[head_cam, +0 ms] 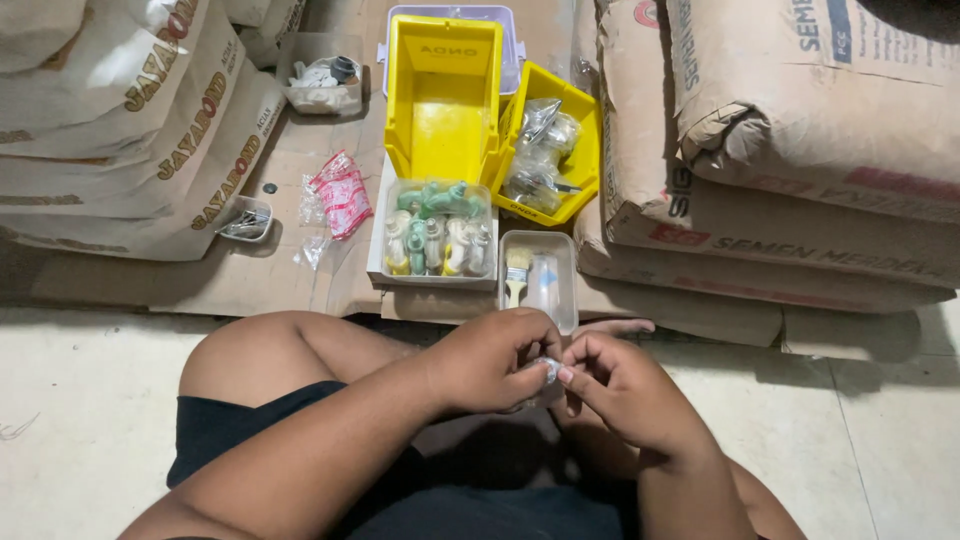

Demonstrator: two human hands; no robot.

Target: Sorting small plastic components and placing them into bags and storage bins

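Pale floor tiles (880,440) and flattened brown cardboard (250,280) make the ground where a person sits cross-legged, with stacked cement sacks (800,150) on the right and other sacks (130,130) on the left.

Between both hands, over the lap, sits a small shiny object (549,369), mostly hidden, so I cannot tell what it is. The left hand (490,362) is curled closed around it, fingers bent inward. The right hand (620,390) meets it from the other side, its thumb and first finger pinched on the same piece.

Just beyond the hands lies a clear shallow tray (560,300) with a small paintbrush (517,270) inside. Beside it, to the left, a clear box (432,278) holds green, white and yellow plastic fittings (437,228). Behind this stands an empty yellow bin (442,100), and to its right a second yellow bin (580,155), tilted, carries clear bags of small parts (540,150). Farther left on the cardboard lie a red-and-white packet (342,195), a small clear tub with metal pieces (246,218), and another clear tub with white parts (322,75).
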